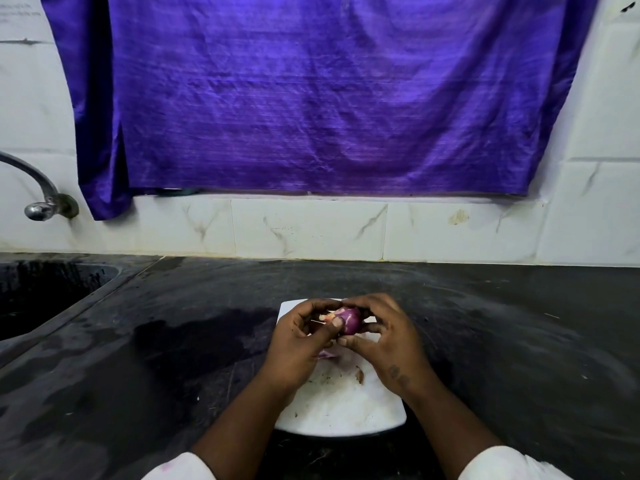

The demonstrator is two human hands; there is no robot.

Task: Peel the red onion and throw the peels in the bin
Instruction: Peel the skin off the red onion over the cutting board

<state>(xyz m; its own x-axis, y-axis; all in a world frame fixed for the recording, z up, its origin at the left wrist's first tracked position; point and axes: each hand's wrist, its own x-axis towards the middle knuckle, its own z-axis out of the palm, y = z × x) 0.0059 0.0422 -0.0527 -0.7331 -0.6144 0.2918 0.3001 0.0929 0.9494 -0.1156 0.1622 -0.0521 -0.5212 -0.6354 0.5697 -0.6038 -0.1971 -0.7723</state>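
A small red onion (349, 320) is held between both my hands just above a white cutting board (346, 407). My left hand (298, 344) grips its left side, thumb pressed on the skin, where a pale strip of peel (327, 317) sticks out. My right hand (384, 337) curls around the onion's right side and underside. The part of the onion that shows is glossy purple. Bits of peel (359, 375) lie on the board below my hands, one pinkish piece (327, 355) half hidden under my left hand. No bin is in view.
The board lies on a dark stone counter (502, 323) with a wet patch (201, 334) to its left. A sink basin (45, 292) and a metal tap (41, 202) are at the far left. A purple curtain (311, 98) hangs over the tiled wall behind.
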